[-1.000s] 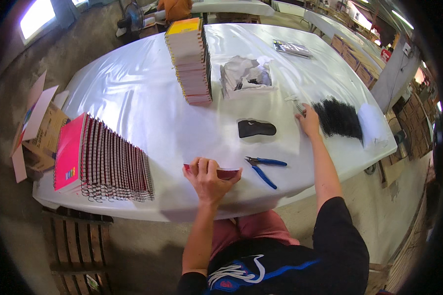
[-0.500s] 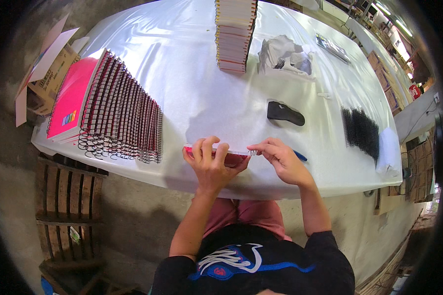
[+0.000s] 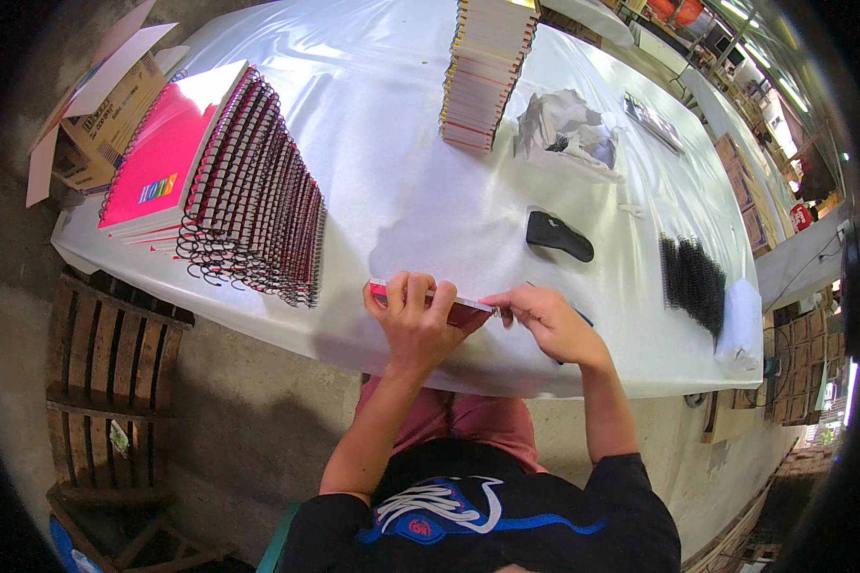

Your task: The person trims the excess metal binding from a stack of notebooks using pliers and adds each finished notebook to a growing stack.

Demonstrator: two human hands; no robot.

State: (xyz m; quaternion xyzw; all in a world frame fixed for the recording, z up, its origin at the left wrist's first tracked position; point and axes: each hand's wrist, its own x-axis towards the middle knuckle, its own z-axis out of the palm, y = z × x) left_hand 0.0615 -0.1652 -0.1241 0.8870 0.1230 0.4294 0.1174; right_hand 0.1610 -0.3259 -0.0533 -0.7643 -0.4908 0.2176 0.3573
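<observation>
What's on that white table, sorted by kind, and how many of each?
Notebook groups: 3 (fanned pink row, tall stack, one under left hand and right hand)
Black coil bundle: 1
Black oval object: 1
Crumpled wrapping: 1
Total: 6

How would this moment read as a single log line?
left hand: grips red notebook | right hand: at its right end | nearby: black pouch, bound notebooks
</observation>
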